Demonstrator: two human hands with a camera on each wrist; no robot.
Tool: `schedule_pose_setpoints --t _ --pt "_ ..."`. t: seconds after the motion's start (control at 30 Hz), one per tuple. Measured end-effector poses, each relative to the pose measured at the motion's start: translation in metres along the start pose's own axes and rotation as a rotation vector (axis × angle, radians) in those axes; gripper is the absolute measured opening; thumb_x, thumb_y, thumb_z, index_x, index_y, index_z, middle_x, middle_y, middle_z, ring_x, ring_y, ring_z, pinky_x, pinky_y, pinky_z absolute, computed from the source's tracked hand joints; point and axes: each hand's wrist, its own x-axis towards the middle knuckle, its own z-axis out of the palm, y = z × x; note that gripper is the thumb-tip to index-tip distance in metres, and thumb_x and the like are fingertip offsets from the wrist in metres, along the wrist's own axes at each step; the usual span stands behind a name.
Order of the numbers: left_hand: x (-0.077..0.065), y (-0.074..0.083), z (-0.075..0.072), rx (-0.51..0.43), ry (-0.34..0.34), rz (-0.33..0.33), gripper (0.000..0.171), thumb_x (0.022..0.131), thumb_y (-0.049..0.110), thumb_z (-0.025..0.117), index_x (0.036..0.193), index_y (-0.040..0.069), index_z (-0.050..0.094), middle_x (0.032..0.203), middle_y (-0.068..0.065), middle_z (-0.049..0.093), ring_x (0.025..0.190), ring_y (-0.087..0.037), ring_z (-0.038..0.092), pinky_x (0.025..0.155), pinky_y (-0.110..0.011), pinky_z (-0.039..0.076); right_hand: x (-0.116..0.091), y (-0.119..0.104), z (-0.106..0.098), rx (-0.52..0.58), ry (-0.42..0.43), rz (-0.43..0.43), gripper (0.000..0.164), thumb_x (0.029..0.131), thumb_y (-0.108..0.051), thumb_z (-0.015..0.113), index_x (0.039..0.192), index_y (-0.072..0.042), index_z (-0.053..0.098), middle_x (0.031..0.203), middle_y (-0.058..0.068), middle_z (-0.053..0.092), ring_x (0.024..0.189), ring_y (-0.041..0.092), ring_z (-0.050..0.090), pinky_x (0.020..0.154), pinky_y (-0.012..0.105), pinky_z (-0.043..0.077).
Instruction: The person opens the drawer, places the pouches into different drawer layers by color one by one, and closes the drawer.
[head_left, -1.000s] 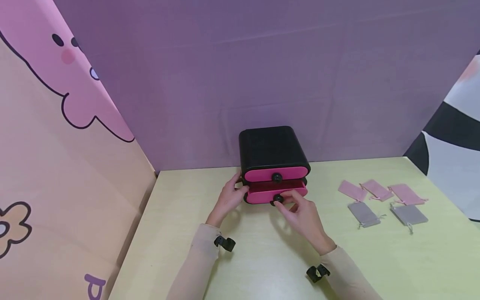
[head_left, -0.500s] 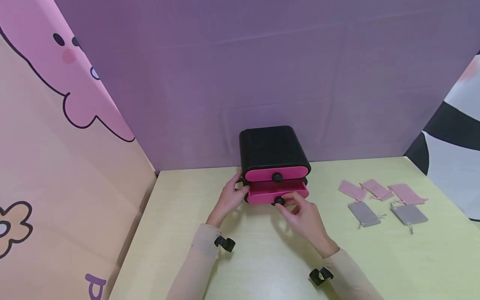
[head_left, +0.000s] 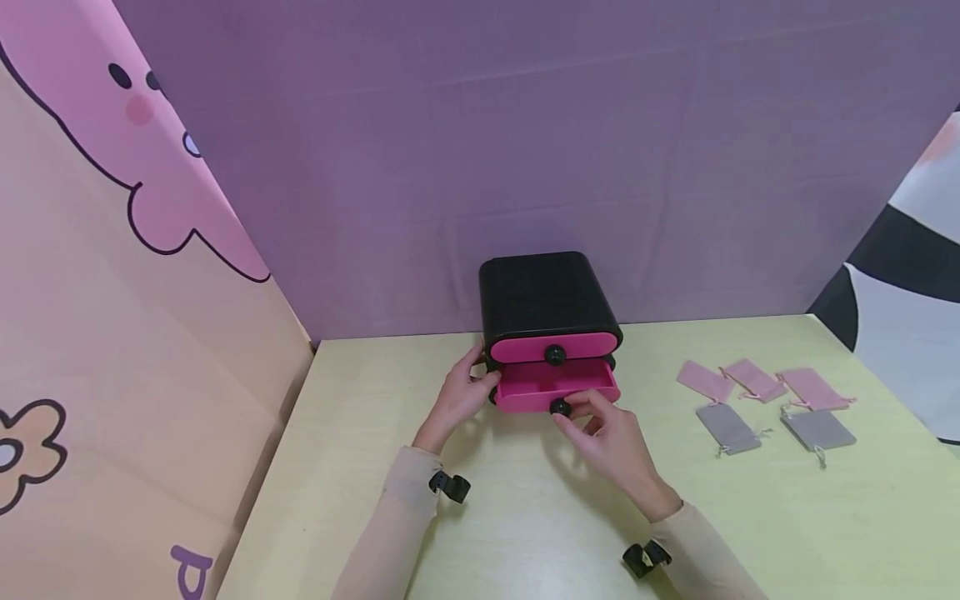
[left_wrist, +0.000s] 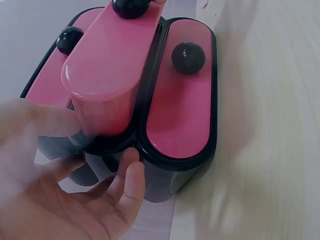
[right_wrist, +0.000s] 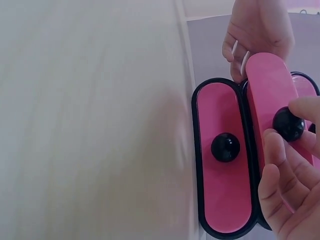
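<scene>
Arms: both reach forward over the table from the near edge, in pale sleeves [head_left: 397,521], a black device [head_left: 450,487] at each wrist.
Left hand [head_left: 456,400]: at the left front corner of the black cabinet [head_left: 551,292], palm turned inward; thumb at the front edge beside the pulled-out drawer, bent fingers along the side, holding the cabinet.
Right hand [head_left: 611,440]: comes in from the front right; thumb and forefinger pinch the round black knob [head_left: 560,407], the other fingers bent below it.
Middle drawer [head_left: 525,403]: pink, partway out, its inside visible from above.
Top drawer [head_left: 517,347]: closed, with its own black knob.
Bottom drawer [right_wrist: 225,195]: closed, seen in the wrist views.
Table [head_left: 510,525]: pale wood; the cabinet stands at its back edge.
Pouches: three pink pouches [head_left: 814,389] in a row, two grey pouches [head_left: 729,428] nearer the person, all lying flat, well right of the cabinet.
Room: purple backdrop [head_left: 420,167] behind; cartoon-printed panel [head_left: 112,333] on the left; black-and-white panel [head_left: 911,250] on the right.
</scene>
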Motion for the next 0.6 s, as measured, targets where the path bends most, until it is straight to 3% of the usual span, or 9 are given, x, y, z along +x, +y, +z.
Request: schedule_pose_setpoints --t 0.6 --pt "0.0004 -0.0026 -0.0003 -0.045 -0.013 0.011 0.069 0.103 0.025 0.061 0.167 0.022 0.037 0.154 -0.014 0.057 0.104 -0.026 0.073 0.081 -0.033 0.056 -0.0083 0.0020 -0.0030 0.027 -0.020 -0.053 0.018 0.089 -0.012 0.086 0.101 -0.017 0.073 0.081 -0.004 0.077 0.058 0.001 0.057 0.056 0.023 0.049"
